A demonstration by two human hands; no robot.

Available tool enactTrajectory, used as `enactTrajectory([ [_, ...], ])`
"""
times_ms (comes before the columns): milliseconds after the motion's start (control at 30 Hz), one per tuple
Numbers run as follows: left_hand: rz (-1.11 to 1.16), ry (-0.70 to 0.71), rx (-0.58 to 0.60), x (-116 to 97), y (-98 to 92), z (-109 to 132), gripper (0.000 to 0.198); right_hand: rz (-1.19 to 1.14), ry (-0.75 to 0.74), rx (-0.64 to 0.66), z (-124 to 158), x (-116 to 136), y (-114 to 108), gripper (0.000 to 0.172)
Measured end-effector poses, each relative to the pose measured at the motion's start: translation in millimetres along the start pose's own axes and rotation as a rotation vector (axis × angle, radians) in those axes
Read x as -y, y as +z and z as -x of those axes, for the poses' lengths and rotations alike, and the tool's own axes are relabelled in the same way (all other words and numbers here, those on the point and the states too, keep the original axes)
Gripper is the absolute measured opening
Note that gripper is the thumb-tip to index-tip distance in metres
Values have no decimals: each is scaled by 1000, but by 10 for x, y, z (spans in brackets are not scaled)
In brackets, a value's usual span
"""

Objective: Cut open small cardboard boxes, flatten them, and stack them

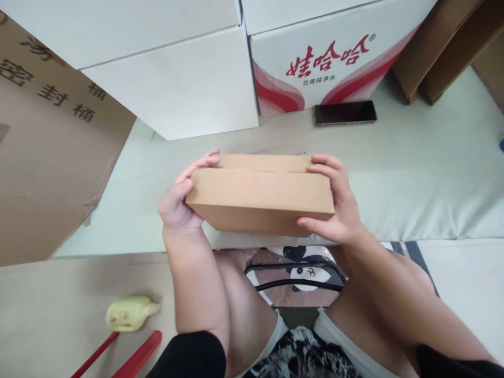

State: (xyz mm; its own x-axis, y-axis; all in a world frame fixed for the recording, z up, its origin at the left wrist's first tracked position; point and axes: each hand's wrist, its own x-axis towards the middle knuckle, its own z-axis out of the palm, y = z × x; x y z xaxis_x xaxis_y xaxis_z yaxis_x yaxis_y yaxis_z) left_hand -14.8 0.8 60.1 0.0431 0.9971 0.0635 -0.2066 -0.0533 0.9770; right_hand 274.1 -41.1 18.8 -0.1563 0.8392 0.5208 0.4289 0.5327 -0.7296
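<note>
A small brown cardboard box (260, 195) is held up between both hands, just above the front edge of a pale green padded surface (413, 173). My left hand (179, 202) grips its left end, fingers curled over the top edge. My right hand (338, 202) grips the right end, fingers over the top and thumb under the front. The box's top flaps look closed, with a seam along the top.
A dark phone (345, 112) lies behind the box. White cartons (177, 79), one with red print (331, 63), stand at the back. A large brown carton (51, 152) is at left. A yellowish object (128, 313) and red handles (129, 357) lie on the floor.
</note>
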Motion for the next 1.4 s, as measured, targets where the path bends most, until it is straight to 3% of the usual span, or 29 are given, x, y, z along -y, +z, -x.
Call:
enactTrajectory([
  [167,119,-32,99,41,162,116,72,-424,540,111,-51,32,-148,86],
  [267,174,-77,57,48,253,173,74,-616,678,77,-61,0,-111,90],
  [433,197,-227,-84,61,322,217,49,-646,711,146,-62,-10,-72,79],
  [567,223,-17,-62,93,369,163,62,-635,749,122,-59,-29,-86,91],
  [700,200,6,-33,121,350,112,67,-578,714,43,-71,-59,-97,106],
  [800,172,-26,-19,127,292,107,64,-544,697,46,-77,-43,-103,88],
  [900,52,-117,-27,118,238,106,50,-534,761,95,-62,-14,-84,63],
  [1033,-23,-185,-66,78,227,107,32,-512,776,107,-60,-45,-52,56],
  [1133,116,-194,-194,49,222,92,30,-543,743,0,-90,-156,-86,48],
  [1267,298,-130,-341,81,109,-12,34,-54,640,-147,-105,-363,-168,27],
  [1333,354,-20,-383,121,34,-80,24,172,546,-64,-91,-444,-171,27],
  [1400,408,17,-413,154,-16,-131,19,221,495,61,-72,-486,-143,36],
])
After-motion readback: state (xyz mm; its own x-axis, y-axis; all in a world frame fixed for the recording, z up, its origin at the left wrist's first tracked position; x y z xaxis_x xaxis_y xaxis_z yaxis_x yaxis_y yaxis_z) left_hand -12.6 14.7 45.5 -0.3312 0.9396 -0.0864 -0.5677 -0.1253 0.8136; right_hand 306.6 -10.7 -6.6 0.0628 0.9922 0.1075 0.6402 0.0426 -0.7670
